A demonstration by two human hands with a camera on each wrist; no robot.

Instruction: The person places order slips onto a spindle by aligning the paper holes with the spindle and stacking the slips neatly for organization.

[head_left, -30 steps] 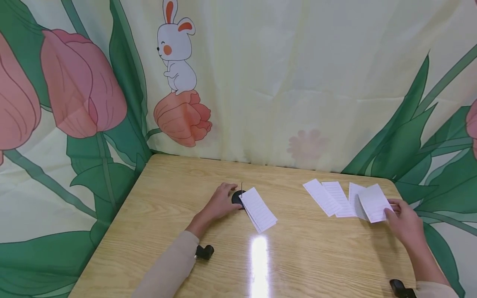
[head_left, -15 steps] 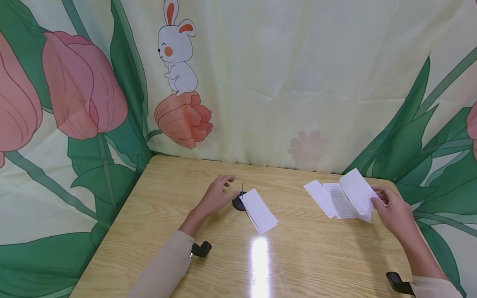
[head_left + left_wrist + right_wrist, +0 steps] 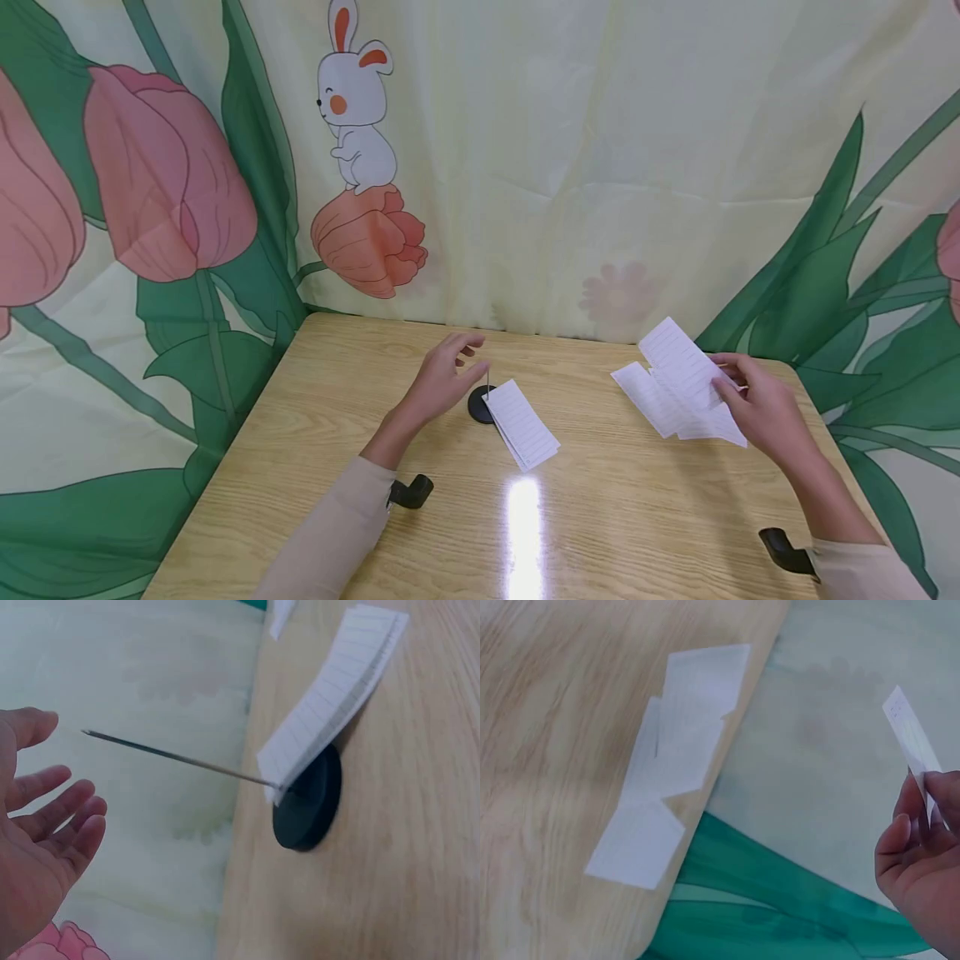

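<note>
My right hand [image 3: 761, 408] pinches a lined paper slip [image 3: 675, 354] between thumb and fingers, raised over other paper slips [image 3: 641, 400] at the table's right. In the right wrist view the held slip [image 3: 904, 724] stands up from the hand [image 3: 926, 862], apart from the overlapping slips [image 3: 641, 840]. A bill spike with a round black base [image 3: 311, 806] and a thin upright metal rod [image 3: 172, 756] stands mid-table. Several lined slips [image 3: 523, 427] sit low on its rod. Beside the rod's tip, my left hand [image 3: 438, 383] is held with fingers loosely bent, touching nothing.
The wooden table [image 3: 585, 517] ends at the back against a printed curtain [image 3: 517, 167] with tulips and a rabbit. Dark wrist mounts [image 3: 411, 492] jut from both sleeves. A bright light reflection lies on the tabletop.
My right hand has lifted one slip off the right-hand group and carried it leftward. My left hand has left the spike's base and risen beside the rod.
</note>
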